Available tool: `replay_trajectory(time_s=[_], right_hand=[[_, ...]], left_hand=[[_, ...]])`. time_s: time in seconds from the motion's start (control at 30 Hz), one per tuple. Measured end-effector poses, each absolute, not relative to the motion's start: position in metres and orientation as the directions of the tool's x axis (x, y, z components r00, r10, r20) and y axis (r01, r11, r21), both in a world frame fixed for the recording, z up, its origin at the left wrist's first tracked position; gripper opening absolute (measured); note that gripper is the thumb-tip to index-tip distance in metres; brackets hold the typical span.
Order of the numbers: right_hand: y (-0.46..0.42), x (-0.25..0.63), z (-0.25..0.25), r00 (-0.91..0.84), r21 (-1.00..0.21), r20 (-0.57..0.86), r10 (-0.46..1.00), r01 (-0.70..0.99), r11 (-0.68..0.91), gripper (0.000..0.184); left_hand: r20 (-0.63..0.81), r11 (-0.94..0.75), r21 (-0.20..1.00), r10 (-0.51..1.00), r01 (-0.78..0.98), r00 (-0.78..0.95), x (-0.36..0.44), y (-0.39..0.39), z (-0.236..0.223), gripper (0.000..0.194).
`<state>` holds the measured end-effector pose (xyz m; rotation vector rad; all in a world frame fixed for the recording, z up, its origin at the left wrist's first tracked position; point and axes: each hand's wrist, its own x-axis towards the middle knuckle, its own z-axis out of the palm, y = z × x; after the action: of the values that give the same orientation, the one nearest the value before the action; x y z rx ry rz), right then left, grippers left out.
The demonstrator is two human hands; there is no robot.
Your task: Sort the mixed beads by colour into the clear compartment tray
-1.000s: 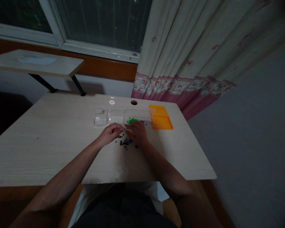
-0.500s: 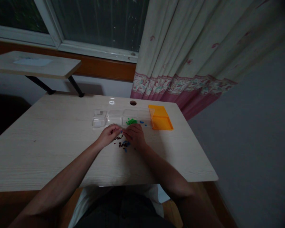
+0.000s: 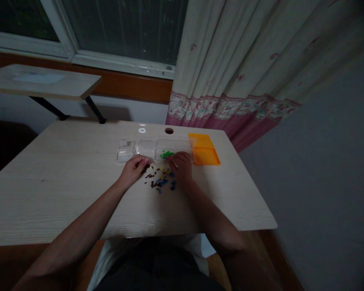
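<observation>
Reaching in over the bench (image 3: pixel 79 194), I have small blue pieces (image 3: pixel 162 182), dark brown pieces (image 3: pixel 153 184) and yellow pieces (image 3: pixel 164 171) scattered loose between and just nearer than my hands. The fingers of my left hand (image 3: pixel 132 169) are drawn narrow beside the clear tray (image 3: pixel 145 146); I can't tell what they grip. My right hand (image 3: pixel 182 166) has its fingers bent close together near the green pieces (image 3: pixel 166 154), which lie in the tray; whether it pinches one I can't tell. An open orange case (image 3: pixel 204 155) sits at the tray's right end. Beyond are a round hole (image 3: pixel 169 131) and the curtain (image 3: pixel 230 81).
</observation>
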<state>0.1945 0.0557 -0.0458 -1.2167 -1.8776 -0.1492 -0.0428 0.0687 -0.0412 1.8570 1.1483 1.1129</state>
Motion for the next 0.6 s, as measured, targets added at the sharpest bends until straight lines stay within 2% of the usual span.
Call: replay_trajectory(time_s=[0.13, 0.27, 0.4, 0.6], right_hand=[[0.069, 0.223, -0.047, 0.055, -0.398, 0.715, 0.697, 0.852, 0.341, 0.019], [0.074, 0.237, -0.052, 0.160, -0.442, 0.663, 0.732, 0.872, 0.210, 0.020], [0.074, 0.241, -0.058, 0.198, -0.452, 0.585, 0.787, 0.885, 0.113, 0.023], [0.074, 0.240, -0.060, 0.201, -0.435, 0.563, 0.802, 0.897, 0.081, 0.028]], left_hand=[[0.354, -0.374, 0.832, 0.927, 0.409, 0.127, -0.051, 0.075, -0.049, 0.030], [0.376, -0.374, 0.813, 0.922, 0.446, 0.089, -0.054, 0.078, -0.052, 0.030], [0.381, -0.382, 0.802, 0.919, 0.460, 0.098, -0.055, 0.077, -0.049, 0.031], [0.394, -0.392, 0.767, 0.913, 0.508, 0.109, -0.058, 0.076, -0.043, 0.030]])
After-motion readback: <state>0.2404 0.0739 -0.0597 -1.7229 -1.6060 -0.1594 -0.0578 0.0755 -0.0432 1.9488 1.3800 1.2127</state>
